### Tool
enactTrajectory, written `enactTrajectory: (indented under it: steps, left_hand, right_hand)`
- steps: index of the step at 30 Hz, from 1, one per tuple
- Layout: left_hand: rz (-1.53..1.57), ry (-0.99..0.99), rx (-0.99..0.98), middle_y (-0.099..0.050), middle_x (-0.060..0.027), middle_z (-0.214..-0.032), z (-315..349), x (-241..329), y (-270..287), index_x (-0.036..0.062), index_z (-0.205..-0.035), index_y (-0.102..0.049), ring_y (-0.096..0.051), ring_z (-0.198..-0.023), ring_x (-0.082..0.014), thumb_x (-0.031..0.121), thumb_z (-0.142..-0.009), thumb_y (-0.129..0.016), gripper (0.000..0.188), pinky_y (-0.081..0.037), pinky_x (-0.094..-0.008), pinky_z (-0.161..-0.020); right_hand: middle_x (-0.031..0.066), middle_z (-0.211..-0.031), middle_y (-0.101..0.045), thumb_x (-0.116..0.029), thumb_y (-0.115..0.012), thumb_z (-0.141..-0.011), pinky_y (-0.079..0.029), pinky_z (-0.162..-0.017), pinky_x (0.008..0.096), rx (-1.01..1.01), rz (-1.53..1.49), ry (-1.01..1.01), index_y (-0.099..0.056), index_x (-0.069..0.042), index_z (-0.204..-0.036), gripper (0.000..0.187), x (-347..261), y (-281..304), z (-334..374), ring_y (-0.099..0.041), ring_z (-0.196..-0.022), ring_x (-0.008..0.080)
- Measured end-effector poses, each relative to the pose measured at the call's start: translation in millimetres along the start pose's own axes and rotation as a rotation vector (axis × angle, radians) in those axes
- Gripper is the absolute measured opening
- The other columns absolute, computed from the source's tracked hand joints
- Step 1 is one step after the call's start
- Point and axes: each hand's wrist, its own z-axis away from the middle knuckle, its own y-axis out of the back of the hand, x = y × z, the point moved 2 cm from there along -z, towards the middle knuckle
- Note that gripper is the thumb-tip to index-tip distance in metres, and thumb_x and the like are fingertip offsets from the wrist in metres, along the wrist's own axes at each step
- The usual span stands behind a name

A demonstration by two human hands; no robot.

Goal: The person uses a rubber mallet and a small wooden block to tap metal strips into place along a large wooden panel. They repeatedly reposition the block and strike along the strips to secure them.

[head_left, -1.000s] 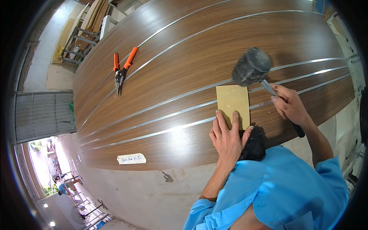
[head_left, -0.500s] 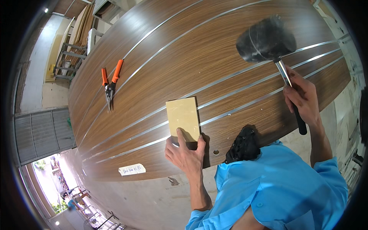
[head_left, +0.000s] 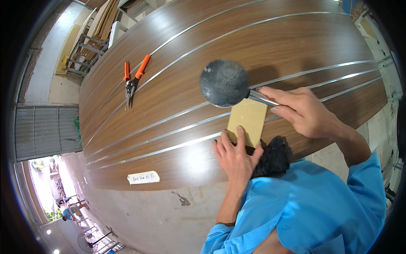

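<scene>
My left hand [head_left: 237, 156] grips the lower end of a flat tan block [head_left: 248, 118], fingers on top and at its sides. The block lies on a brown wood-grain panel [head_left: 190, 167], across the bright metal strips [head_left: 186, 144] that run along it. My right hand [head_left: 306, 111] is closed around the handle of a black rubber mallet [head_left: 224, 83]. Its round head hangs over the panel just beyond the block's far left corner, hiding that corner. Whether the head touches anything I cannot tell.
Orange-handled snips [head_left: 130, 86] lie on the panel to the left. A white paper label [head_left: 144, 178] sits near the front edge. Something black and crumpled [head_left: 274, 157] is beside my left hand. Boards [head_left: 101, 23] lean at the back left.
The block and my left hand have shifted right along the strips. The mallet has come left and down from the far right, close to the block. The view has shifted slightly.
</scene>
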Motion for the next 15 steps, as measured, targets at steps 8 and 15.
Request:
enactTrajectory:
  steps: [8,15]
  left_hand:
    - [0.053,-0.034,-0.032,-0.05,-0.0296,-0.132,-3,28,-24,0.0069,-0.135,-0.069,-0.05,-0.123,-0.048,0.051,-0.078,-0.084,0.073,-0.034,-0.0699,-0.111]
    - [0.002,-0.094,-0.068,-0.049,-0.0303,-0.132,-9,53,-35,0.005,-0.135,-0.067,-0.049,-0.122,-0.0462,0.057,-0.081,-0.08,0.076,-0.032,-0.0684,-0.111]
  right_hand:
    - [0.0258,-0.095,-0.071,-0.007,-0.06,-0.101,-0.053,-0.072,0.0398,-0.1,0.317,-0.277,-0.054,0.001,-0.149,0.049,31,1,34,-0.069,-0.082,0.0419]
    - [0.0142,-0.075,-0.054,-0.002,-0.057,-0.101,-0.045,-0.061,0.034,0.334,0.073,-0.119,-0.056,0.006,-0.143,0.043,25,49,61,-0.054,-0.061,0.0202]
